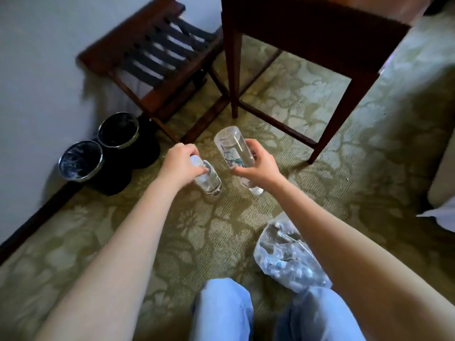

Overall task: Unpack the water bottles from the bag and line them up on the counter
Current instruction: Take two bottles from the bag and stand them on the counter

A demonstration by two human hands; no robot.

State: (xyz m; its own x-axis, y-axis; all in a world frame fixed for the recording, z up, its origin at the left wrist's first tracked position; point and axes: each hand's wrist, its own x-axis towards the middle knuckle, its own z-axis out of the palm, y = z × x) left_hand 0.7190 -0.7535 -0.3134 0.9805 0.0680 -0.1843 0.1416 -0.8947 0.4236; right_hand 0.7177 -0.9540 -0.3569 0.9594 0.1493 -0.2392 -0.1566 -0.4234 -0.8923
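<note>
Pinching the cap end of a water bottle upright under the left hand; curling the right hand round a second bottle, base tilted up; leaving the plastic bag beside that forearm.

The left hand is gripping an upright bottle by its neck on the carpet; the right hand is holding a second bottle tilted, cap downward; a plastic bag is lying beside the knees.
</note>
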